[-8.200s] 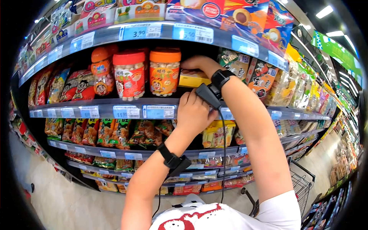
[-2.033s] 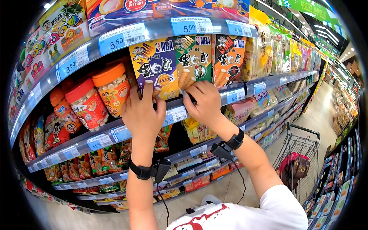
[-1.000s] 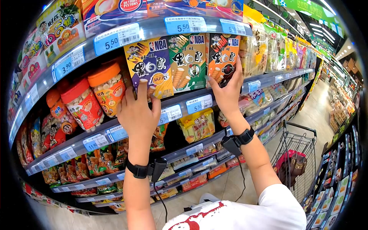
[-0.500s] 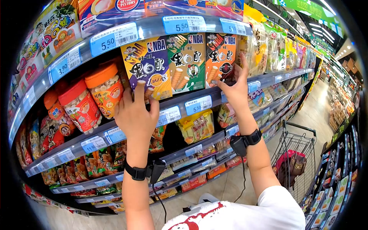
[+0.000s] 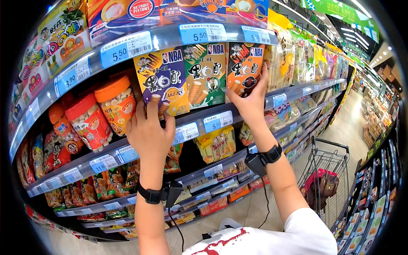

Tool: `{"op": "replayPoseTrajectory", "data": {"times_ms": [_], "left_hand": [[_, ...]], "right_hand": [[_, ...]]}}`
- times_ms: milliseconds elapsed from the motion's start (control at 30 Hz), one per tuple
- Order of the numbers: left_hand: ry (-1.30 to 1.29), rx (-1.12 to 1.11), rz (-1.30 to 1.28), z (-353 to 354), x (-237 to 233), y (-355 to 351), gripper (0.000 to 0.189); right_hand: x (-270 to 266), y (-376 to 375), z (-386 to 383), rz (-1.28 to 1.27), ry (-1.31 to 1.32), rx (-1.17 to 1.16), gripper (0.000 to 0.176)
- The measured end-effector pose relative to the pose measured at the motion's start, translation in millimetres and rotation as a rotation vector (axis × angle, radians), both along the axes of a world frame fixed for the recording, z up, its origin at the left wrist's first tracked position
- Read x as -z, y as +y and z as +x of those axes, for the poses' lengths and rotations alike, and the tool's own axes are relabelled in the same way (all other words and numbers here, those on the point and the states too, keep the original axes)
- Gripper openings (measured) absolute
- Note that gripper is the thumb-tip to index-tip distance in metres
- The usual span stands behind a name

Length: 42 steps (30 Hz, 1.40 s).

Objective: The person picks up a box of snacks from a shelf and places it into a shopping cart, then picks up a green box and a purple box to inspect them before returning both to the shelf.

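Note:
Three snack boxes stand side by side on the shelf: a purple box (image 5: 163,80), a green box (image 5: 207,76) and an orange box (image 5: 243,68), each with an NBA logo and pictures of rolled wafers. My left hand (image 5: 149,129) is open, its fingertips against the lower left front of the purple box. At the other end, my right hand (image 5: 250,100) has its thumb on the orange box's lower front and its straight fingers along the right side. Both wrists wear black straps with a small device and cable.
Candy jars (image 5: 114,102) with red and orange lids stand left of the boxes. The shelf edge (image 5: 250,110) with price labels runs below them. Bagged snacks (image 5: 306,63) line the shelf at right. A shopping cart (image 5: 325,178) holding a bag (image 5: 324,187) stands in the aisle.
My right hand has slid left over the orange box's front. My left hand stays at the purple box. The boxes sit slightly lower in view, and the camera has shifted a little.

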State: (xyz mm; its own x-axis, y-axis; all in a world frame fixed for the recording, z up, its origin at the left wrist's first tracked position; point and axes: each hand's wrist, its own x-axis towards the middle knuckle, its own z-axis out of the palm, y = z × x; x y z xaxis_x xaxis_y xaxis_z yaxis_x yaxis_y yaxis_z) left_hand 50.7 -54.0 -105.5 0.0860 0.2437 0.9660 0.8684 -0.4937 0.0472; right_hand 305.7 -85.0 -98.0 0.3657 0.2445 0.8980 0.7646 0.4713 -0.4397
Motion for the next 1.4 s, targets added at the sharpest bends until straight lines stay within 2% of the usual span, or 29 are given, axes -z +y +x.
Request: {"op": "replayPoseTrajectory", "data": {"times_ms": [133,500,633,733,933,1000,1033,1067,1167,1200,1267,1333,1400], "left_hand": [[0.007,0.008,0.023,0.0,-1.7,-0.9,0.035],[-0.004,-0.001,0.047,0.0,-2.3,-1.5,0.032],[-0.039,0.064,0.129,0.1,-6.0,-3.5,0.03],[-0.052,0.02,0.12,0.5,-4.8,-4.2,0.029],[-0.003,-0.019,0.213,-2.8,-0.3,-10.1,0.025],[-0.023,0.047,0.273,-5.6,10.4,-16.2,0.025],[-0.072,0.158,0.336,-7.8,20.0,-17.3,0.026],[-0.043,0.148,0.321,-10.6,29.6,-30.6,0.028],[-0.203,0.351,0.255,5.0,96.1,-74.5,0.034],[-0.042,0.422,0.12,4.0,125.2,-85.1,0.029],[0.061,0.634,-0.43,36.8,199.5,-105.8,0.021],[0.166,0.872,-1.005,66.5,301.4,-121.1,0.036],[0.571,0.989,-1.454,49.9,412.8,-139.7,0.041]], "right_hand": [[-2.9,-3.7,-8.6,-0.029,-0.095,0.162,0.114],[-2.5,-3.4,-8.9,-0.052,-0.114,0.19,0.113],[-1.6,-1.3,-8.4,-0.033,-0.12,0.152,0.115],[3.7,0.8,-5.9,-0.043,-0.139,0.188,0.117],[21.6,-11.4,-0.8,-0.016,-0.227,0.171,0.108],[33.0,-24.7,1.2,0.026,-0.339,0.24,0.106],[40.4,-32.7,0.7,0.045,-0.309,0.214,0.102],[51.0,-39.3,2.8,0.097,-0.328,0.223,0.096],[103.2,-72.8,5.8,0.098,-0.307,0.14,0.082],[135.1,-82.1,6.6,0.078,-0.278,0.107,0.077],[203.1,-111.1,0.2,-0.175,-0.192,0.04,0.07],[290.4,-146.2,-6.1,-0.546,-0.078,-0.024,0.067],[368.1,-197.9,-18.5,-0.962,0.013,0.022,0.067]]}}
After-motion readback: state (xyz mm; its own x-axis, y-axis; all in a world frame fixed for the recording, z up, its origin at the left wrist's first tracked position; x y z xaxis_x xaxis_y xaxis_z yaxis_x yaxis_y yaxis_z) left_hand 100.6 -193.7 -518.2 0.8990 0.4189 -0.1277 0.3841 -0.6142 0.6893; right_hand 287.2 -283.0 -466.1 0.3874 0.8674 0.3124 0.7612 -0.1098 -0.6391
